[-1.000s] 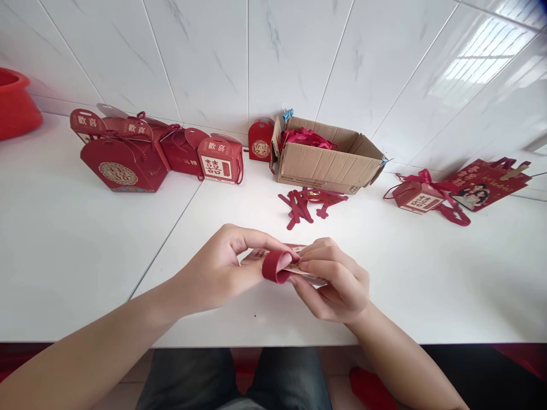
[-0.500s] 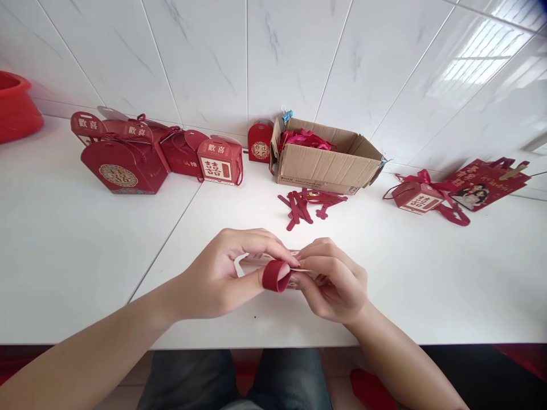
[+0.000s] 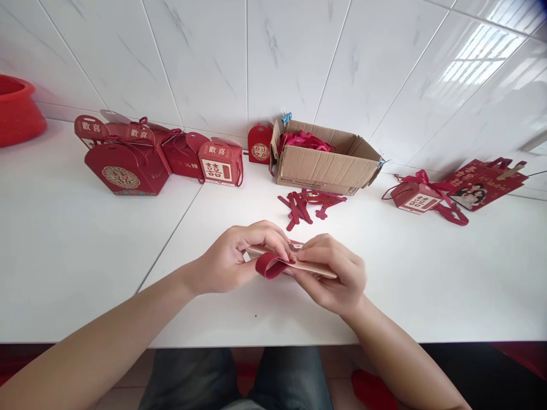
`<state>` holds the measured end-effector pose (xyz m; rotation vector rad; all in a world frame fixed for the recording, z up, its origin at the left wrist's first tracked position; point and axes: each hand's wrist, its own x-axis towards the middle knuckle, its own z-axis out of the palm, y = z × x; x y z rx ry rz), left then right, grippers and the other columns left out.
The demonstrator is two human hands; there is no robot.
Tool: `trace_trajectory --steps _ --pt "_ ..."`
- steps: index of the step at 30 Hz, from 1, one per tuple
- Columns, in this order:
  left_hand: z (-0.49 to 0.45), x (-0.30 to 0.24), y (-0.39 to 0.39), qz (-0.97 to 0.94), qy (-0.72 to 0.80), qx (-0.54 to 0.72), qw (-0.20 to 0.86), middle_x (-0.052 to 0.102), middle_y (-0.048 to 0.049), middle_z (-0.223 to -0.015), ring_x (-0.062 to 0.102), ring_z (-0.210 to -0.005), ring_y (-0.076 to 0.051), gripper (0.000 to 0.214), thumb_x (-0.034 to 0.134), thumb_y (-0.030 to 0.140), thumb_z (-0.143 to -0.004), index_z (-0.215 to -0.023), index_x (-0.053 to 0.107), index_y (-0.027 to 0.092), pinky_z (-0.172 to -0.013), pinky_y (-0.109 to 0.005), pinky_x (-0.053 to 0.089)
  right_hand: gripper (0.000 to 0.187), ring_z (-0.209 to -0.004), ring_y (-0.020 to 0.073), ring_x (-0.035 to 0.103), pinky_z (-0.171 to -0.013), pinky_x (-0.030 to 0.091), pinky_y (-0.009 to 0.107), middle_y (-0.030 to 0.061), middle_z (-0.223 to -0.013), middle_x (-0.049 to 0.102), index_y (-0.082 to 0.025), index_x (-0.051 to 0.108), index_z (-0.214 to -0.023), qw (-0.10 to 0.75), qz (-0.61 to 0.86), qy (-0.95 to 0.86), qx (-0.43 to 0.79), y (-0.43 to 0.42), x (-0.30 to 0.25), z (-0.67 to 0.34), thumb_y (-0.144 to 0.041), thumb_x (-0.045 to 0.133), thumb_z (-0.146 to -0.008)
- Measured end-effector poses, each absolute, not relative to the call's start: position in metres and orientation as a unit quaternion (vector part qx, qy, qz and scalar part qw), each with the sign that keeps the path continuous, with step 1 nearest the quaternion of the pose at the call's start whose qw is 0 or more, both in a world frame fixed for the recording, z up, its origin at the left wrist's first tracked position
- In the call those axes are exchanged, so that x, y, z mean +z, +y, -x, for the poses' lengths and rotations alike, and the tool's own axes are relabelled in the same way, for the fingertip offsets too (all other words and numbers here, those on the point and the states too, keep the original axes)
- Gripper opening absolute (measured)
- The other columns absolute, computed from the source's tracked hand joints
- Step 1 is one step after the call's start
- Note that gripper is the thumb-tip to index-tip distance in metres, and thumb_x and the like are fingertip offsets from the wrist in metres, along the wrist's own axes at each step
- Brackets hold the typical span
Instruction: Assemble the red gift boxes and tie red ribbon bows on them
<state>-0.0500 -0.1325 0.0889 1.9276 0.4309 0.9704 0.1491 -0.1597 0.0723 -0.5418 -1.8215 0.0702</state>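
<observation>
Between my hands, just above the white table (image 3: 222, 319), is a paper gift bag (image 3: 318, 269) with pale inner faces and a red print, mostly covered by my fingers. A dark red strap (image 3: 269, 266) curls in a loop at its near edge. My left hand (image 3: 239, 256) is closed, its fingertips pressing the strap's end against the bag's edge. Pinched around the right part of that edge is my right hand (image 3: 335, 267), thumb below and fingers above. How the strap's end sits under the fingertips is hidden.
Loose dark red strips (image 3: 299, 208) lie beyond my hands. Behind them stands a cardboard box (image 3: 327, 168) with red ribbon inside. Red gift boxes (image 3: 128, 165) line the wall at left. A ribboned box (image 3: 416, 196) and a printed bag (image 3: 482, 185) are at right.
The gift bag has tilted, showing more of its pale edge at right. The strap's loop has shifted slightly left and up and opened wider. Both hands keep their hold.
</observation>
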Motion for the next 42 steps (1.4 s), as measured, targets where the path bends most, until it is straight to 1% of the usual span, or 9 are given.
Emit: trace_trajectory --steps 3,8,11,18,26,30,34,39,42 --pt "0.049 0.091 -0.133 -0.794 0.163 0.412 0.415 0.07 -0.008 -0.088 0.064 -0.101 -0.021 0.016 0.061 0.004 -0.082 -0.088 0.068 0.017 -0.083 -0.031 0.058 0.028 -0.067 0.0146 0.063 -0.057 0.056 0.028 0.0057 -0.082 0.067 -0.019 0.066 -0.104 0.571 0.246 -0.778 0.085 -0.162 0.075 -0.148 -0.013 0.072 -0.077" --pt "0.047 0.088 -0.133 -0.801 0.136 0.448 0.373 0.071 -0.0087 -0.088 0.064 -0.105 -0.023 0.019 0.063 0.001 -0.079 -0.088 0.069 0.017 -0.084 -0.034 0.059 0.029 -0.071 0.0147 0.064 -0.06 0.057 0.027 0.0063 -0.085 0.065 -0.02 0.069 -0.104 0.577 0.237 -0.777 0.084 -0.162 0.074 -0.149 -0.01 0.072 -0.077" --pt "0.046 0.084 -0.132 -0.787 0.12 0.466 0.386 0.072 -0.0073 -0.086 0.065 -0.106 -0.024 0.023 0.065 -0.002 -0.077 -0.089 0.069 0.017 -0.086 -0.035 0.06 0.032 -0.073 0.0152 0.065 -0.062 0.058 0.028 0.0057 -0.085 0.065 -0.021 0.07 -0.106 0.579 0.244 -0.773 0.092 -0.162 0.072 -0.149 -0.009 0.072 -0.077" --pt "0.045 0.084 -0.134 -0.786 0.119 0.461 0.393 0.072 -0.0077 -0.086 0.069 -0.093 -0.021 0.019 0.062 0.0 -0.079 -0.088 0.068 0.016 -0.081 -0.031 0.06 0.033 -0.072 0.0141 0.064 -0.061 0.057 0.026 0.006 -0.086 0.065 -0.02 0.069 -0.109 0.574 0.232 -0.779 0.1 -0.162 0.073 -0.15 -0.009 0.071 -0.077" --pt "0.045 0.085 -0.144 -0.722 0.214 0.424 0.503 0.072 -0.0033 -0.087 0.071 -0.077 -0.015 0.027 0.061 0.006 -0.081 -0.1 0.048 0.019 -0.066 -0.023 0.06 0.027 -0.071 0.013 0.06 -0.061 0.054 0.026 0.006 -0.085 0.06 -0.016 0.069 -0.106 0.529 0.192 -0.814 0.141 -0.159 0.077 -0.155 -0.008 0.063 -0.081" --pt "0.044 0.088 -0.145 -0.725 0.228 0.4 0.512 0.07 -0.0049 -0.088 0.072 -0.08 -0.017 0.027 0.064 0.006 -0.077 -0.098 0.052 0.017 -0.065 -0.022 0.06 0.024 -0.07 0.0125 0.057 -0.061 0.053 0.026 0.0052 -0.083 0.057 -0.016 0.069 -0.105 0.497 0.192 -0.833 0.151 -0.158 0.078 -0.157 -0.009 0.06 -0.084" --pt "0.044 0.089 -0.144 -0.719 0.228 0.402 0.519 0.07 -0.0045 -0.088 0.073 -0.079 -0.018 0.026 0.066 0.007 -0.077 -0.098 0.053 0.017 -0.069 -0.025 0.062 0.029 -0.069 0.0123 0.055 -0.059 0.052 0.027 0.0039 -0.083 0.054 -0.019 0.068 -0.107 0.5 0.196 -0.835 0.12 -0.158 0.076 -0.157 -0.007 0.056 -0.084" --pt "0.043 0.085 -0.141 -0.745 0.205 0.438 0.46 0.071 -0.0046 -0.089 0.073 -0.082 -0.016 0.025 0.063 0.004 -0.077 -0.098 0.058 0.016 -0.071 -0.023 0.061 0.03 -0.065 0.0099 0.054 -0.053 0.05 0.023 0.0024 -0.081 0.05 -0.021 0.069 -0.106 0.522 0.212 -0.822 0.08 -0.159 0.075 -0.155 -0.005 0.056 -0.084" --pt "0.042 0.084 -0.14 -0.751 0.212 0.45 0.434 0.072 -0.0067 -0.091 0.072 -0.084 -0.016 0.018 0.061 0.004 -0.08 -0.095 0.063 0.015 -0.072 -0.024 0.061 0.028 -0.067 0.0113 0.058 -0.053 0.052 0.023 0.0026 -0.082 0.054 -0.023 0.069 -0.107 0.533 0.231 -0.811 0.075 -0.159 0.076 -0.154 -0.009 0.06 -0.085"
